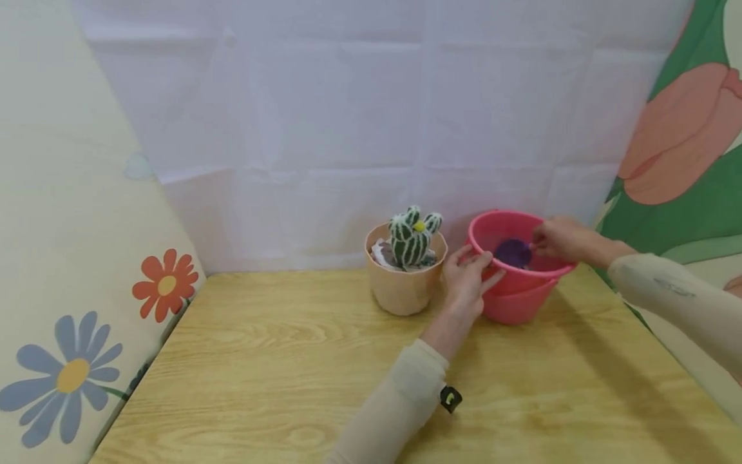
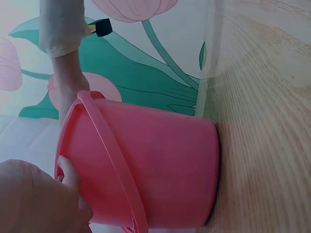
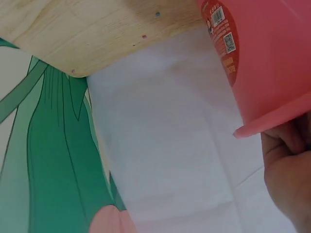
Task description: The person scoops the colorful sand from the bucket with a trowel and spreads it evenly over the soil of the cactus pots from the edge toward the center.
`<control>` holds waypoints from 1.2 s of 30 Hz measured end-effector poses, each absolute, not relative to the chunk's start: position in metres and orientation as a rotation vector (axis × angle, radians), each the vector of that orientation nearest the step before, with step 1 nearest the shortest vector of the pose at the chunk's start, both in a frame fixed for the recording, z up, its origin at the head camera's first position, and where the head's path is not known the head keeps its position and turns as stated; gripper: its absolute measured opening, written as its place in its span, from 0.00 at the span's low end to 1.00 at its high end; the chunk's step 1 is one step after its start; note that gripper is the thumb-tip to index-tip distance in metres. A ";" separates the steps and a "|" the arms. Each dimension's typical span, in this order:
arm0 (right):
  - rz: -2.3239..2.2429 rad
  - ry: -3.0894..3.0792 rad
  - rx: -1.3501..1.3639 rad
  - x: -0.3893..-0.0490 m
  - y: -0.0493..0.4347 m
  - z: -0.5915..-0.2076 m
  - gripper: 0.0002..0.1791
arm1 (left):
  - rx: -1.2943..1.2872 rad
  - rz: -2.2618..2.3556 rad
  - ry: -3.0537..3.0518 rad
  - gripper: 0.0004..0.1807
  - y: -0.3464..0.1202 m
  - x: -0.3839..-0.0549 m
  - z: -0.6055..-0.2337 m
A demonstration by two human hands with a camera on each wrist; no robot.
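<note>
Head: pink bucket (image 1: 516,306), near the far right corner of the surface (image 1: 261,361); your left hand (image 1: 464,280) pinches its rim; your right hand (image 1: 559,238), nearly closed, pinches a purple item (image 1: 513,253) inside. Cactus pot (image 1: 402,290), far edge.
Left wrist: handle (image 2: 115,154), lowered.
Right wrist: label (image 3: 222,43).

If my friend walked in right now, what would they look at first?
Probably the bright pink bucket on the right of the table, with the left hand gripping its rim and the right hand inside, seemingly holding a round purple thing. Next might be the striped green cactus in its peach pot, just left of the bucket. The big blue flower on the wall, far left, stands out too.
</note>
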State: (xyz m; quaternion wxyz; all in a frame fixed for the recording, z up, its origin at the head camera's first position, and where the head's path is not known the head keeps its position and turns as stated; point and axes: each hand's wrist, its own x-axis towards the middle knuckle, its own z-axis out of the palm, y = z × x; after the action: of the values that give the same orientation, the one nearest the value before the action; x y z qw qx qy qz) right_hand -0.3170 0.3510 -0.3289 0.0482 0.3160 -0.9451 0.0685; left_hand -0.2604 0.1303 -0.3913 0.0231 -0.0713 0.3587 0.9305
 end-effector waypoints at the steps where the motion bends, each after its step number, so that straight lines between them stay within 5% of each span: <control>1: 0.228 -2.886 0.951 -0.318 0.352 -0.330 0.04 | -0.222 2.882 1.114 0.23 0.130 -0.261 -0.391; 18: 0.608 -3.156 0.544 -0.327 0.353 -0.323 0.11 | -0.199 2.902 1.151 0.22 0.135 -0.268 -0.395; 36: 0.843 -3.154 0.567 -0.318 0.362 -0.327 0.08 | -0.207 2.922 1.143 0.21 0.140 -0.265 -0.392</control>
State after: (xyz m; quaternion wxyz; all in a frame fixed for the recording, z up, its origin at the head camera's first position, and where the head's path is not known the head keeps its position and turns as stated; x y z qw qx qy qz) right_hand -0.3177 0.3616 -0.3271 -0.0859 0.1704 -0.9483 0.2536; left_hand -0.2649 0.1401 -0.3920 -0.0011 -0.0658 0.3634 0.9293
